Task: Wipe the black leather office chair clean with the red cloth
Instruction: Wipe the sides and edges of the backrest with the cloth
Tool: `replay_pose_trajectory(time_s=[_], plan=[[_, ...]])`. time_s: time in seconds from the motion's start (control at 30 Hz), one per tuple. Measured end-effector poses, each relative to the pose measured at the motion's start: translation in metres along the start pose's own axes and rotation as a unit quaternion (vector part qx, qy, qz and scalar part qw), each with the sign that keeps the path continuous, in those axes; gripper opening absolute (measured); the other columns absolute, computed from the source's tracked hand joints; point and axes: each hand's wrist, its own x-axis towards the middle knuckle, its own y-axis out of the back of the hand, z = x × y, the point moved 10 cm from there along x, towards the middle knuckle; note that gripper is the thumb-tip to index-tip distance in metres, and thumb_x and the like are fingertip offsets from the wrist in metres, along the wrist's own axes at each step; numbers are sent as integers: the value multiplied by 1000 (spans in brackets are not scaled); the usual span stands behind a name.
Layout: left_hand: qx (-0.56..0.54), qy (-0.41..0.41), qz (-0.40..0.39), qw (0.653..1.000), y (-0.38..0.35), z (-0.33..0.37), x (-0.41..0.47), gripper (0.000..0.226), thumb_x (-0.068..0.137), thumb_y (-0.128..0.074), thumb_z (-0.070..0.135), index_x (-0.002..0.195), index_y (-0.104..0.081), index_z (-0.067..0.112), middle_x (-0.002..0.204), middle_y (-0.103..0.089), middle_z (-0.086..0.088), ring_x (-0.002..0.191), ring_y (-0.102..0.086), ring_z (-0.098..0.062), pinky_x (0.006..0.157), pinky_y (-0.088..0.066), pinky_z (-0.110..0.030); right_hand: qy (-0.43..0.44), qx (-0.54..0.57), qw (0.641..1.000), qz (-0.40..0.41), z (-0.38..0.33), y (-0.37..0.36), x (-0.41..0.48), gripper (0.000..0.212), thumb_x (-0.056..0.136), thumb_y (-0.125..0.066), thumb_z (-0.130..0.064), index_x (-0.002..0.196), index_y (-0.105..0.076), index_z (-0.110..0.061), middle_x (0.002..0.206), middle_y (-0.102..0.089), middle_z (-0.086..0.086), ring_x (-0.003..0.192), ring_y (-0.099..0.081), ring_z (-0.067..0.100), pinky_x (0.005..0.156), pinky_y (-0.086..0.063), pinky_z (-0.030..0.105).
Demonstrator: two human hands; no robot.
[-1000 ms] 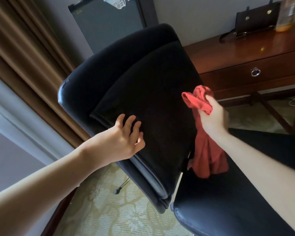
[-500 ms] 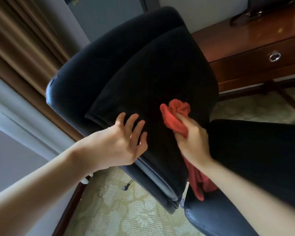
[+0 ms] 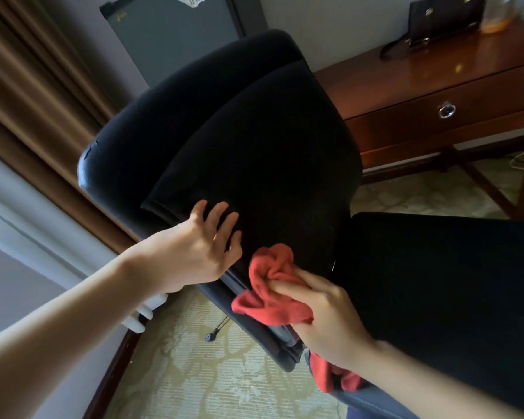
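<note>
At far left, brown curtain [image 3: 28,101]. Next I see the left hand [image 3: 194,252] resting on the lower backrest of the black leather office chair [image 3: 254,146], fingers [image 3: 221,216] spread, straight, holding nothing. Just right of it, the red cloth [image 3: 273,285] sits bunched against the backrest's bottom edge, its tail hanging below the wrist. Right hand [image 3: 324,316] grips it, fingers curled round the wad. Chair seat [image 3: 451,282] further right; wooden desk [image 3: 436,86] behind, dark bag [image 3: 445,16] on it.

Black chair [image 3: 254,152], red cloth [image 3: 270,285] — pale floral-patterned carpet [image 3: 194,373], brown curtain [image 3: 28,101].
</note>
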Motion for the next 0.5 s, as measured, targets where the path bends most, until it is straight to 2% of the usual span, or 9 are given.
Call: replay_pose_trajectory(time_s=[0.07,0.13,0.2,0.27,0.33,0.4,0.5], plan=[[-5,5,-4,1000,0,0,0,53,59,-79,9,106,-61,-8,105,-64,-34,92,-64,-52,67,-55,-57,-26,49,997,-53,8,9,-1,65,68,-54,-11,125,-52,-42,118,-54,-36,112,-58,-2,96,-46,18],[-10,8,-8,1000,0,-1,0,54,60,-78,7,107,-59,-10,107,-64,-35,94,-63,-52,68,-55,-58,-42,68,995,-52,18,29,4,63,63,-58,-6,116,-62,-39,106,-59,-38,103,-61,-6,92,-46,14],[-12,4,-12,1000,0,-1,-2,53,61,-77,6,109,-62,-10,108,-63,-36,96,-62,-53,70,-55,-59,-66,65,995,23,34,59,18,62,59,-58,2,107,-70,-36,103,-62,-32,101,-62,-3,90,-44,10],[-7,3,-9,1000,2,-1,-2,49,65,-73,5,110,-61,-10,109,-62,-35,98,-62,-52,71,-55,-59,-114,44,986,110,61,87,35,54,68,-63,1,113,-65,-28,104,-63,-20,100,-61,-1,86,-40,4],[-6,1,-9,1000,3,1,-2,39,72,-63,3,110,-62,-8,109,-63,-34,98,-63,-51,73,-55,-58,-163,16,973,162,89,104,56,44,77,-68,-4,118,-67,-21,105,-67,-8,100,-62,6,86,-42,12],[-9,-1,-6,1000,3,1,-2,35,77,-53,2,110,-63,-7,109,-64,-33,98,-63,-49,73,-56,-57,-188,-3,962,196,111,113,75,42,81,-65,-9,121,-65,-21,108,-70,1,103,-64,19,87,-44,24],[-8,-8,1,1000,4,2,-3,35,79,-50,1,111,-62,-7,110,-64,-32,99,-63,-49,73,-56,-57,-229,-22,946,230,146,113,95,47,84,-60,-11,129,-58,-27,116,-67,5,109,-61,27,90,-42,25]])
